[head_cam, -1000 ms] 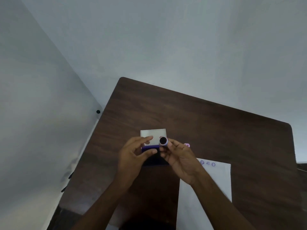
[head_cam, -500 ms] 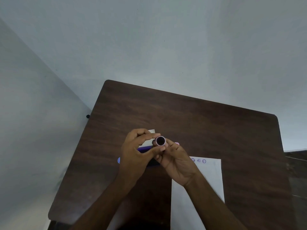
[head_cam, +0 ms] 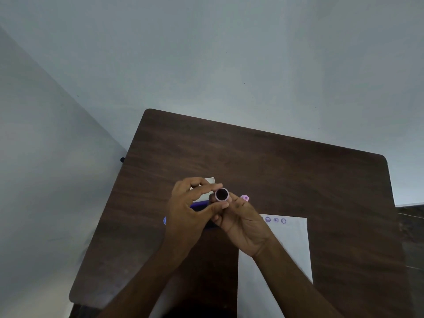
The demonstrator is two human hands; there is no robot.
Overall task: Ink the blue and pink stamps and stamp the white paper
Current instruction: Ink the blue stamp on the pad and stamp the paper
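A small round stamp [head_cam: 221, 195] with a pale pink-lilac rim and a dark inked face points up at me. My right hand [head_cam: 243, 223] holds it from below. My left hand [head_cam: 190, 214] pinches it with the forefinger above and the thumb beneath. Behind my hands lies the ink pad [head_cam: 200, 205], purple and dark, with its white lid [head_cam: 210, 180] raised; most of it is hidden. A pink piece [head_cam: 245, 198] rests on the table just right of my fingers. A blue piece [head_cam: 164, 220] peeks out left of my left hand. The white paper [head_cam: 289, 246] lies to the right with three round prints [head_cam: 275, 220] along its far edge.
Everything sits on a dark wooden table [head_cam: 263, 161] with rounded corners, set against pale walls. A small black knob [head_cam: 122, 159] sticks out by the table's left edge.
My left thumb and forefinger have closed in on the stamp held by my right hand. The stamp stays lifted over the ink pad, face towards me.
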